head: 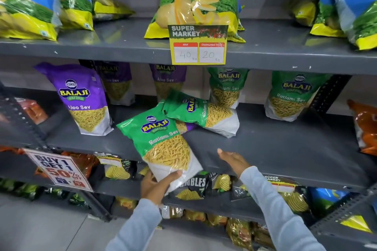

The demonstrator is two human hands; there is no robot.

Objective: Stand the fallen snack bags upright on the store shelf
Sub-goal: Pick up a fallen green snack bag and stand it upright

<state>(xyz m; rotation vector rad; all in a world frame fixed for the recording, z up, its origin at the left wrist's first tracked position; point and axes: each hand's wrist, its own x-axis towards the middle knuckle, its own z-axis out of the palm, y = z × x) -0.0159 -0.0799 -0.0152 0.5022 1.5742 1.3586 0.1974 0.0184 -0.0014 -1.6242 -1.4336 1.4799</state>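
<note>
The left hand (156, 184), in a pale blue-grey sleeve, reaches up from below and grips the white bottom end of a green plastic Ratlami Sev snack bag (163, 140), thumb laid across the front and fingers hidden behind; the bag tilts with its green top leaning up and to the left, its lower part hanging past the front edge of the grey metal middle shelf (285, 149). The right hand (232, 160), in a matching sleeve, is held out just beside that bag with the palm turned toward it and fingers spread and loose, holding nothing and apart from the shelf lip. Behind the held bag, a second green Ratlami Sev bag (201, 113) lies fallen on its side on the same shelf, its top pointing left, and it rests over a purple bag (186, 126) of which only a small strip shows. Counting the green bags on this shelf gives four: the held one, the fallen one, and two standing upright at the back right (227, 85) (291, 96). Purple Aloo Sev bags number three upright (81, 98) (118, 81) (168, 79), besides the buried one. On the shelf above stand blue and yellow potato chip bags (200, 0), with a yellow price tag (199, 45) clipped to its edge.
</note>
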